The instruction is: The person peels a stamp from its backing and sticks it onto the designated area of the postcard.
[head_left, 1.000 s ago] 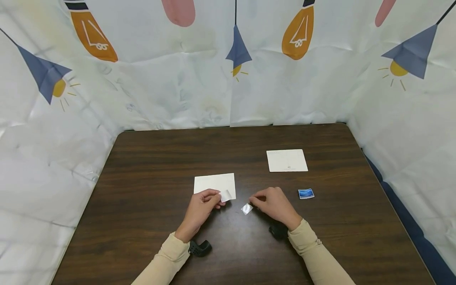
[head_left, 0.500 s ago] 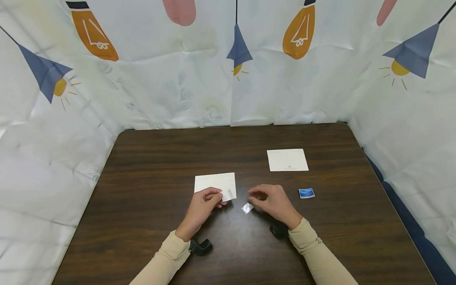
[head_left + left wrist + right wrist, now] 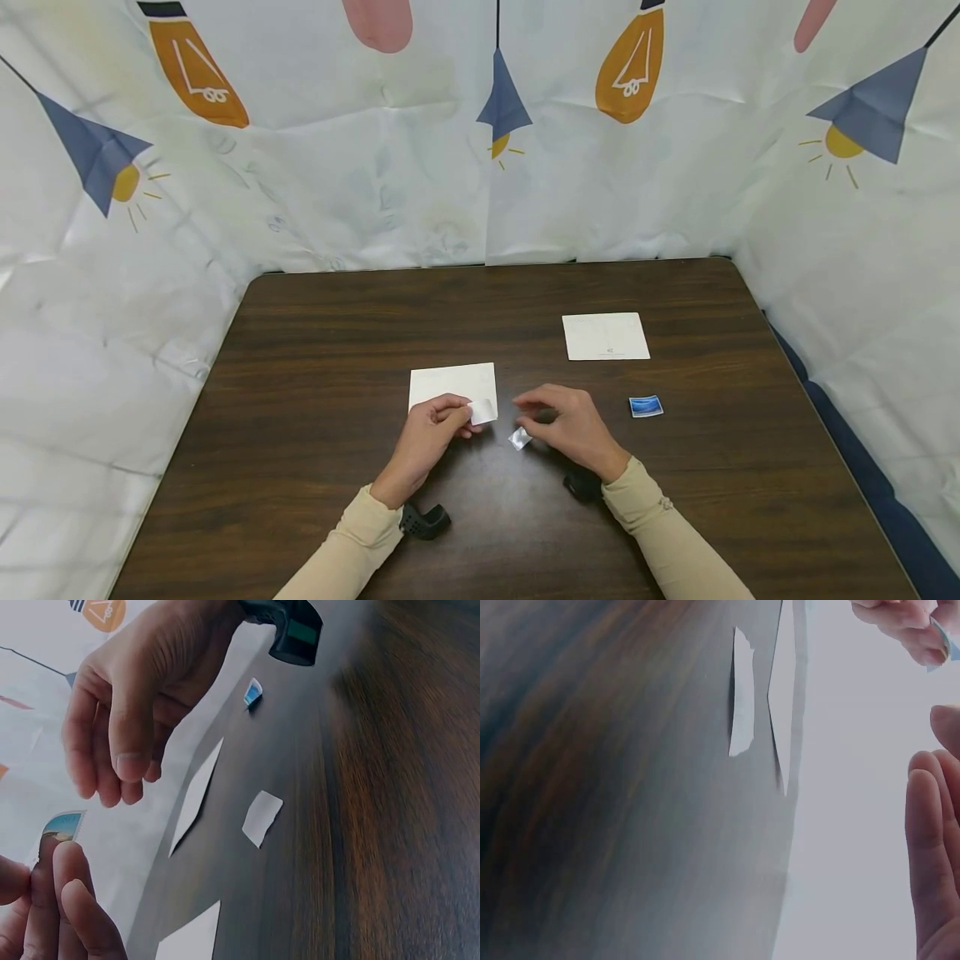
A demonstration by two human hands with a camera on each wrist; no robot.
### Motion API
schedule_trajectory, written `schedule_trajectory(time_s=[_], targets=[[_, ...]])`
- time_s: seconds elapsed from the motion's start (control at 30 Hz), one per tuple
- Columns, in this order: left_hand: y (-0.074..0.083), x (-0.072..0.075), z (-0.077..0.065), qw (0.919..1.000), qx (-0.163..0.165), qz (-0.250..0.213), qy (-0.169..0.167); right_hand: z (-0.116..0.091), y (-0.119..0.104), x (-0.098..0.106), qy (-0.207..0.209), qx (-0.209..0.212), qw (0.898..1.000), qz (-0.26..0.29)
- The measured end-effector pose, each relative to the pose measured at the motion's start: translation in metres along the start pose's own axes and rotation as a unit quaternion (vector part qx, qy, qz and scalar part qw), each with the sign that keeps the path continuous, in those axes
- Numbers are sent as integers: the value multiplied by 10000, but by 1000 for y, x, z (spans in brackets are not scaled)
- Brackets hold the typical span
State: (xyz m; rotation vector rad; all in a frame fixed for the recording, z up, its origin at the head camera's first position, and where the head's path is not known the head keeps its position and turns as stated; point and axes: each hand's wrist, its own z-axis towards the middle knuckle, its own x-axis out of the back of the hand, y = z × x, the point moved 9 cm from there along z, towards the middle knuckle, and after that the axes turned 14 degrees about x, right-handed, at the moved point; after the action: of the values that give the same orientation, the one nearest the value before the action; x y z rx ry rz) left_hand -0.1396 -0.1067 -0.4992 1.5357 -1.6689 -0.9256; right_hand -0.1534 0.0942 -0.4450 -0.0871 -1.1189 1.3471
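Observation:
My left hand [image 3: 427,437] pinches a small stamp-like picture sticker [image 3: 482,411] between thumb and fingers. Its white back faces up in the head view, while the left wrist view shows its printed side [image 3: 64,824]. Beneath it lies a white card [image 3: 450,379], partly covered by the hand. To the right hovers my right hand [image 3: 573,423], thumb and forefinger apart, holding nothing. A small shiny white piece of paper [image 3: 519,438] lies on the table just below the right fingertips, apart from the left hand.
A second white card [image 3: 606,337] lies farther back on the right. In front of it is a small blue picture sticker [image 3: 645,407]. Everything rests on a dark wooden table [image 3: 322,333], with a printed white cloth [image 3: 420,192] hanging around its far sides.
My right thumb and forefinger have spread apart, and the hand has shifted slightly left and away from me. My left hand has edged slightly right with the sticker.

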Motion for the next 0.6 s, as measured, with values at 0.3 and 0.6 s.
schedule_trajectory(time_s=[0.3,0.6], targets=[[1,-8,-3,9988,51,-291,-385,6,-8,-5,237,305,9991,173],[-3,-13,-2,9972,130,-472,-565,11,-9,-13,99,231,9993,269]])
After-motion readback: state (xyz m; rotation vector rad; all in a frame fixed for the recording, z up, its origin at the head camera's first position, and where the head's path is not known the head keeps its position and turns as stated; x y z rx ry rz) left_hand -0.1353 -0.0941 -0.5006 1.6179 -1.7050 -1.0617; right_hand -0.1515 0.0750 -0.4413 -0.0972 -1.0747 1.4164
